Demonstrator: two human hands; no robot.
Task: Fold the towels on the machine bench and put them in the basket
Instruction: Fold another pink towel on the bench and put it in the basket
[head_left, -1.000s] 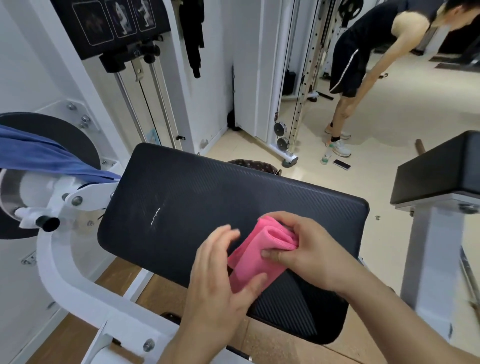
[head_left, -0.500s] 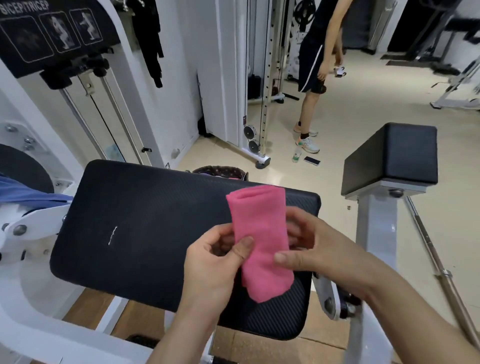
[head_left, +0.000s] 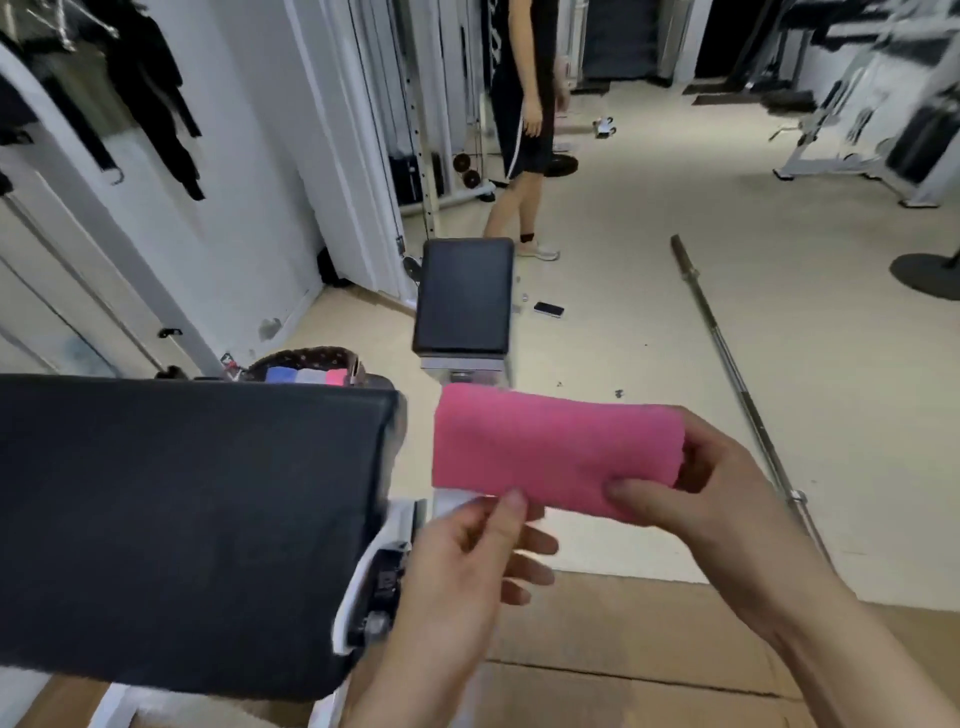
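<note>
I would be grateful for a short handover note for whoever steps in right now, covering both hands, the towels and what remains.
Right hand: gripping the right end of the folded pink towel, held in the air to the right of the black bench pad.
Left hand: under the towel's lower edge, thumb touching it, fingers loose.
Basket: on the floor behind the pad, with folded blue, white and pink towels showing inside.
Done: this towel is folded; the visible part of the pad carries no towels.
Left: put the pink towel in the basket, then check the rest of the machine for more.
</note>
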